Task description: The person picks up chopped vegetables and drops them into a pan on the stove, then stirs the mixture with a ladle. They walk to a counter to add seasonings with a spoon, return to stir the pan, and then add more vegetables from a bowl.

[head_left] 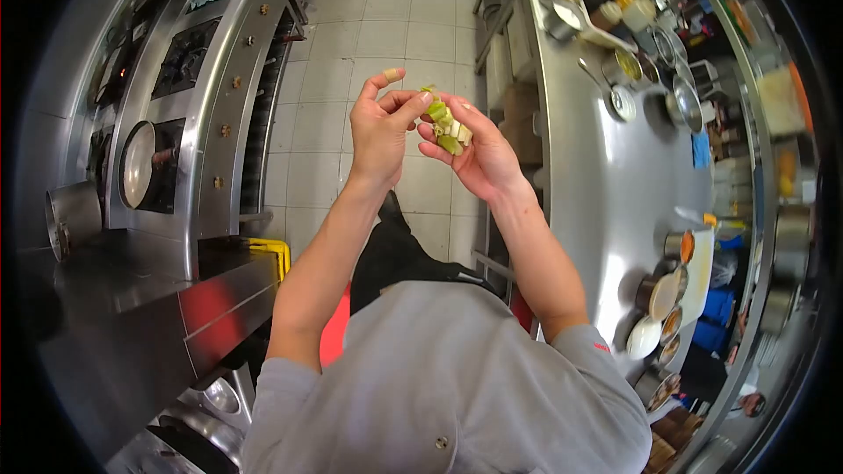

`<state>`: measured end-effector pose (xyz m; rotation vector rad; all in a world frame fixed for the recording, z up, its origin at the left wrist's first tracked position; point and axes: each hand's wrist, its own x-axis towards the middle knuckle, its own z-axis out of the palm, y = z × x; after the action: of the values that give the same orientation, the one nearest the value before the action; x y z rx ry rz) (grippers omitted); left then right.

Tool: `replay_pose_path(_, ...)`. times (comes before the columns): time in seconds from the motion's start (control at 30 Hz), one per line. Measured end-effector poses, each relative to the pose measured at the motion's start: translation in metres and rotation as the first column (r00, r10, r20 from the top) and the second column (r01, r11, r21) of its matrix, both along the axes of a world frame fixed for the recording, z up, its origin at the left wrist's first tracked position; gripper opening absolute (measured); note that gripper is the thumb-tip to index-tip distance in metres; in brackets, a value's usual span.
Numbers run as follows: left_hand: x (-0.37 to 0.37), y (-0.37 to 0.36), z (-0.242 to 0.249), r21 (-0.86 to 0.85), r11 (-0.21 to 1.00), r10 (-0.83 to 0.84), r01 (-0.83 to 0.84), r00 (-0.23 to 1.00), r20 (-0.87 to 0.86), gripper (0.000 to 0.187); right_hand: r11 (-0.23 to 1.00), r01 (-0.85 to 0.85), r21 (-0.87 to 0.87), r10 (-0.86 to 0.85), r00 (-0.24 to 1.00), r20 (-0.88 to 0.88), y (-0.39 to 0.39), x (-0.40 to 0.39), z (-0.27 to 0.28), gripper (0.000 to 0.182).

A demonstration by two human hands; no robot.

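Chopped pale-green and white vegetable pieces (450, 128) rest in the curled fingers and palm of my right hand (488, 154), held up over the floor. The exact kind of vegetable is hard to make out. My left hand (379, 133) is beside them, its thumb and fingers closed at the upper left end of the pieces. A tan band, like a plaster, wraps the left index finger, which points up. The two hands nearly meet at the pieces.
On the left runs a steel stove (204, 114) with a frying pan (138, 164) on a burner. A steel counter (575, 149) on the right bears pots, bowls, a ladle (621, 104) and several filled containers. Between them lies a tiled floor (334, 53).
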<state>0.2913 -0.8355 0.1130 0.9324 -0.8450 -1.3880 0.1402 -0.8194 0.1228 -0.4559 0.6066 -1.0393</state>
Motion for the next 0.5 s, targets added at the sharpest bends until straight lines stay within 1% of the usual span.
replay_pose_path(0.03,0.01,-0.022,0.002,0.012,1.0,0.0,0.0,1.0,-0.011,0.055,1.0,-0.001,-0.013,0.001,0.998,-0.06,-0.024,0.012,0.001,0.031)
replay_pose_path(0.13,0.036,-0.093,0.017,0.028,1.0,-0.011,0.013,0.997,-0.081,0.056,1.0,-0.013,-0.026,0.009,0.987,-0.159,-0.104,0.044,0.002,0.028)
replay_pose_path(0.23,0.063,-0.167,0.022,0.068,0.998,0.001,0.005,0.996,-0.086,0.057,1.0,-0.031,-0.004,0.03,0.99,-0.138,-0.173,0.059,0.015,0.029)
replay_pose_path(0.3,0.073,-0.213,0.023,0.074,0.997,-0.013,0.018,0.998,-0.066,0.057,0.998,-0.055,-0.014,0.054,0.996,-0.075,-0.223,0.069,0.016,0.024)
replay_pose_path(0.33,0.077,-0.235,0.021,0.083,0.996,-0.018,0.023,0.998,-0.057,0.056,0.998,-0.067,-0.013,0.067,0.997,-0.044,-0.247,0.073,0.014,0.021)
replay_pose_path(0.43,0.088,-0.308,0.011,0.167,0.985,-0.017,0.041,0.99,-0.139,0.057,0.998,-0.067,-0.002,0.067,0.995,-0.075,-0.327,0.085,-0.005,0.014)
replay_pose_path(0.5,0.093,-0.363,0.002,0.175,0.984,-0.015,0.037,0.992,-0.125,0.057,0.997,-0.077,0.025,0.078,0.996,-0.034,-0.382,0.09,-0.015,0.013)
